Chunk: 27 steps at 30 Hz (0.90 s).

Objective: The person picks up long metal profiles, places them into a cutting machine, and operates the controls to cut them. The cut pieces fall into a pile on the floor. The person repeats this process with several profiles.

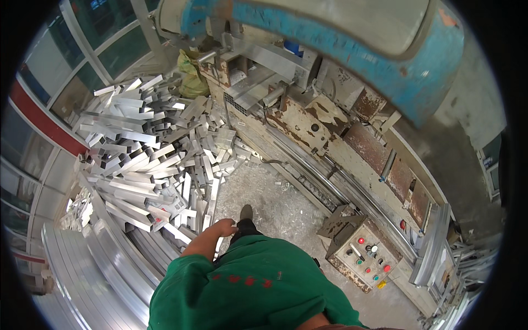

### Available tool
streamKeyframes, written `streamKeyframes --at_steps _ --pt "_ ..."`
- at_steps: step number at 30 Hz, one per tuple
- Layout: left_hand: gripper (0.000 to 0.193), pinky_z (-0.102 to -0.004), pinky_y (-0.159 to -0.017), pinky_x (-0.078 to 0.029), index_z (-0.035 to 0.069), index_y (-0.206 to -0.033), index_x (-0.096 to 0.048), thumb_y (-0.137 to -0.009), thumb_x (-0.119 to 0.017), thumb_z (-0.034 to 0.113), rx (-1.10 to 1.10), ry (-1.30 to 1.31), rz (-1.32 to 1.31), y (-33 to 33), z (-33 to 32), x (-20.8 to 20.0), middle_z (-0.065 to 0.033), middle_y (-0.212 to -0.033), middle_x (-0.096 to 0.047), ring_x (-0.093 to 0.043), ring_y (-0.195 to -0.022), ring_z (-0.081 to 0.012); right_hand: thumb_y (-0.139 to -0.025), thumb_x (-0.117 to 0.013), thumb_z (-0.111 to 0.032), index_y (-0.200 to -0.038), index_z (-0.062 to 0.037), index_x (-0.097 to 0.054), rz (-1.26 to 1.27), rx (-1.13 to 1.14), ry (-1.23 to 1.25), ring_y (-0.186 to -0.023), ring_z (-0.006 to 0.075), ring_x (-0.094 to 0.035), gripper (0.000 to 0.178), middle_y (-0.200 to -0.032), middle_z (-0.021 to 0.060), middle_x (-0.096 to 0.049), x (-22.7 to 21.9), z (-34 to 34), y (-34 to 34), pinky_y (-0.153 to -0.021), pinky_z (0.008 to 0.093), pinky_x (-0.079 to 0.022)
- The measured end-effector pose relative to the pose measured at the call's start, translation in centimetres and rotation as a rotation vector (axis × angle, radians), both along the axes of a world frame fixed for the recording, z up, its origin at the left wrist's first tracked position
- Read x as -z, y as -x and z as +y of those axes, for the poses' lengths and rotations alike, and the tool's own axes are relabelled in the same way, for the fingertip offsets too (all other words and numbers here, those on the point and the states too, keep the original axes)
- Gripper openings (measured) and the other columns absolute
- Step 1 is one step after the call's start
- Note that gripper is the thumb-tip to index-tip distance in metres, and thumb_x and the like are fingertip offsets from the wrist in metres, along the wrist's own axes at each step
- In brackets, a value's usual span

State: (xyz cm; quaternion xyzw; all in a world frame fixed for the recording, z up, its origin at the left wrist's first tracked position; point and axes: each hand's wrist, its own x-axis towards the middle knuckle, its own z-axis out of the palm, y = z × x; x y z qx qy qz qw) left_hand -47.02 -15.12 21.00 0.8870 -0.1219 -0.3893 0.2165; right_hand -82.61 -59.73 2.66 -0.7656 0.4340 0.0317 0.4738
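Observation:
My left hand hangs low in front of me, beside my dark trouser leg. Its fingers look loosely curled, and I see nothing in them. Closest to it lies the edge of a large heap of silver metal profile offcuts. My right hand is out of sight; only a patch of skin shows at the lower edge, by my green top. To my right stands a worn, rust-marked cutting machine. A long metal profile rests across its far end.
A control box with coloured buttons juts out on the right. Overhead curves a blue machine arm. Long metal profiles lie at lower left. A yellow-green sack stands beyond the heap. Scraps litter the concrete floor.

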Motion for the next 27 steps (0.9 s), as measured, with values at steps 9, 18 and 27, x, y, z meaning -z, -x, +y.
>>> streamKeyframes --at_steps 9,18,27 --pt "0.065 -0.0408 -0.106 -0.044 -0.001 -0.131 -0.059 -0.086 -0.064 0.046 -0.123 -0.031 0.074 -2.6 5.7 1.6 -0.0248 -0.132 -0.059 -0.056 -0.124 -0.0371 -0.090 -0.065 -0.020 -0.100 0.0045 -0.065 0.032 -0.117 -0.165 -0.066 0.0183 -0.063 0.027 -0.079 0.0126 -0.069 -14.9 4.9 -11.3 -0.059 0.0340 -0.051" --pt "0.062 -0.0418 -0.106 -0.044 -0.001 -0.127 -0.061 -0.088 -0.058 0.047 -0.182 0.062 -0.013 -9.6 9.7 3.0 -0.0252 -0.131 -0.059 -0.055 -0.124 -0.0392 -0.091 -0.065 -0.026 -0.103 0.0034 -0.066 0.023 -0.347 -0.114 -0.078 0.0227 -0.067 0.032 -0.089 0.0141 -0.070 -16.6 7.2 -24.8 -0.072 0.0363 -0.053" --pt "0.059 -0.0439 -0.100 -0.047 -0.004 -0.117 -0.065 -0.086 -0.059 0.045 -0.207 0.074 0.050 -13.6 14.3 6.9 -0.0281 -0.119 -0.064 -0.059 -0.116 -0.0417 -0.092 -0.065 -0.031 -0.109 0.0022 -0.065 0.022 -0.478 0.089 -0.098 0.0344 -0.068 0.038 -0.102 0.0202 -0.071 -21.2 9.9 -36.9 -0.086 0.0414 -0.053"
